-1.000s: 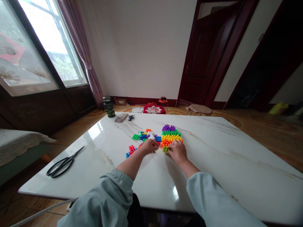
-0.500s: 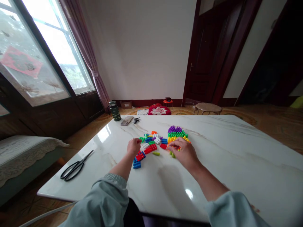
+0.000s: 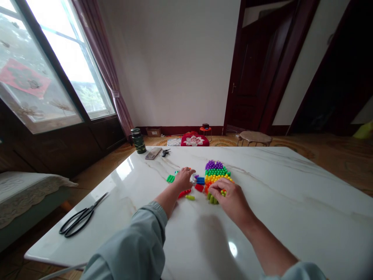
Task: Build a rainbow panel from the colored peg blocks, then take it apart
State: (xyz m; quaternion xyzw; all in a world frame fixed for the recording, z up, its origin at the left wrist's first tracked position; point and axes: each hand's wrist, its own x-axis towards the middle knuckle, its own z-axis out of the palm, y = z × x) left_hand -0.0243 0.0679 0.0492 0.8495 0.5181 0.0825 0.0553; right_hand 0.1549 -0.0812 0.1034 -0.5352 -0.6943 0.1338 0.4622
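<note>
My left hand (image 3: 183,179) reaches over the loose pile of small plastic pieces, palm down, with its fingers stretched out. White pieces (image 3: 192,179) and blue pieces (image 3: 200,181) lie just right of its fingers, and green pieces (image 3: 170,178) to its left. Red pieces (image 3: 184,193) and a lime-green piece (image 3: 190,197) lie nearer me. My right hand (image 3: 229,191) is at the near part of a block of knobbed pieces (image 3: 215,171) in purple, green, yellow and orange rows. Its thumb and fingers are pinched together; whatever they hold is hidden. Lime-green pieces (image 3: 212,198) show beneath it.
Black-handled scissors (image 3: 83,216) lie at the left of the white marbled table (image 3: 291,217). A camouflage flask (image 3: 138,140), a phone (image 3: 153,153) and keys (image 3: 165,153) are at the far left corner. Beyond the table is a round stool (image 3: 255,136).
My left hand has moved right and forward over the pile, its fingers now stretched out and its arm covering the near blue pieces. The right hand stays by the knobbed block.
</note>
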